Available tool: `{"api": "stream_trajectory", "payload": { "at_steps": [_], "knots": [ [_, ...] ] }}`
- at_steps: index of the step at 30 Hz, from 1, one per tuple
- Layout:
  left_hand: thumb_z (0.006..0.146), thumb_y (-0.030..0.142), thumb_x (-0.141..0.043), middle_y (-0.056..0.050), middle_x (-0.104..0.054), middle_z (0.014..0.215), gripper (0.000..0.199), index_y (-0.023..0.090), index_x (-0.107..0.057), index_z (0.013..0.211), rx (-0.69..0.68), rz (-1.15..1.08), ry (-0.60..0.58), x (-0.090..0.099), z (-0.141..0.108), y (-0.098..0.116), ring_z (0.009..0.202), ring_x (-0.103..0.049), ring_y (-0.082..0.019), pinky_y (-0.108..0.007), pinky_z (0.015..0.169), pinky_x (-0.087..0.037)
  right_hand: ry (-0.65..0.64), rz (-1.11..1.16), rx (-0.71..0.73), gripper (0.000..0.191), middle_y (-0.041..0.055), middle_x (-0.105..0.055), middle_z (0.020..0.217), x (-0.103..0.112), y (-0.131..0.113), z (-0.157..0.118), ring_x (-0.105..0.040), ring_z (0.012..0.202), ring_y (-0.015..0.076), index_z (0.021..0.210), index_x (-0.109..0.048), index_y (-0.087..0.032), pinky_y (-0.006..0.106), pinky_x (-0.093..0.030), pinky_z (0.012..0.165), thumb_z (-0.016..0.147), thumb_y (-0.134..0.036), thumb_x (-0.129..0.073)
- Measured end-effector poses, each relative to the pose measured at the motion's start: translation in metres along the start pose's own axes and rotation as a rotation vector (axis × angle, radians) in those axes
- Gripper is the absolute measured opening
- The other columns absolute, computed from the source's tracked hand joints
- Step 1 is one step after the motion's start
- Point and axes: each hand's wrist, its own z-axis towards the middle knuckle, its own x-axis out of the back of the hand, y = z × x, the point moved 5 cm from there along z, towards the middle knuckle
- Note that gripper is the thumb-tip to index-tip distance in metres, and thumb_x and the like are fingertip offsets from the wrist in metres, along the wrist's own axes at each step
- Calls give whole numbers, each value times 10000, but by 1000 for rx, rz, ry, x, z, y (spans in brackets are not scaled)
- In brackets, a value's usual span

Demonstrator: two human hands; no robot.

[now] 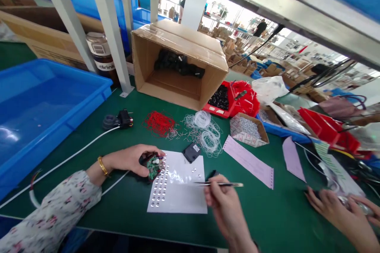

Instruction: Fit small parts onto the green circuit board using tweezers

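Note:
My left hand is closed around a small black housing with a green circuit board showing, over the left edge of a white sheet. Rows of small shiny round pieces lie along that side of the sheet, with a few more near its right side. In my right hand is a pair of tweezers, its tips pointing left above the sheet. A black object partly hidden behind my right hand cannot be made out. At the sheet's top edge sits a black square case.
Red wires, clear tubing and small metal pins lie beyond the sheet. Behind them stands an open cardboard box. A blue tray is at left. Another person's hands work at right, near pink paper.

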Motion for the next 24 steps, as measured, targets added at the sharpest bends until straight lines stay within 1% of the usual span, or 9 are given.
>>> {"api": "stream_trajectory", "payload": {
  "at_steps": [1,2,3,5,8,11,13,20,24],
  "knots": [
    [617,503,-726,-38,-575,1111,653,210,-554,1175,-20,16,-24,0,1,2,958,-529,-237,-271,835,-404,-51,58,-41,404,2,-601,562,-28,13,2,-493,430,88,753,-472,-181,167,-378,411,667,-465,-747],
    [607,493,-739,-36,-576,1109,648,208,-563,1162,-33,35,-44,1,3,4,960,-528,-238,-271,840,-400,-59,87,-17,412,-2,-597,544,-49,23,6,-483,409,84,734,-458,-181,165,-372,397,671,-470,-744],
    [598,483,-749,-33,-581,1095,641,204,-571,1147,-38,54,-59,1,3,5,952,-530,-236,-269,835,-399,-42,103,27,418,-6,-592,528,-64,31,11,-480,398,84,704,-435,-183,160,-358,382,685,-476,-732],
    [597,473,-754,-30,-590,1054,628,193,-572,1129,-33,76,-75,3,4,4,919,-534,-226,-261,802,-402,20,73,134,400,-24,-572,502,-78,42,23,-458,375,78,687,-419,-184,157,-331,360,735,-476,-688],
    [612,453,-753,-33,-578,1051,631,183,-542,1142,-37,56,-78,4,2,0,909,-526,-213,-255,781,-394,65,-14,211,310,-27,-596,548,-77,53,35,-497,416,85,769,-474,-175,174,-388,407,802,-440,-631],
    [644,398,-743,-38,-557,1048,604,170,-510,1152,-45,46,-68,4,1,-4,902,-510,-197,-249,768,-378,45,-50,181,297,34,-665,691,-72,61,40,-606,562,128,849,-524,-151,232,-495,541,800,-420,-640],
    [670,379,-723,-32,-550,1012,568,162,-501,1146,-37,45,-72,4,1,-6,868,-504,-180,-236,729,-367,35,-65,168,306,56,-680,742,-70,64,41,-634,608,149,864,-531,-145,269,-526,595,781,-407,-663],
    [693,424,-692,-3,-556,927,531,152,-521,1117,1,83,-177,-3,6,-9,779,-504,-149,-209,648,-339,107,-135,179,308,63,-687,726,-73,68,43,-655,608,162,849,-539,-137,279,-554,597,792,-423,-638],
    [710,428,-675,11,-547,891,499,145,-535,1096,24,117,-178,-4,8,-12,734,-483,-125,-190,612,-317,151,-213,198,294,68,-695,732,-73,69,43,-657,590,165,843,-542,-135,282,-556,577,802,-415,-622]
  ]
}}
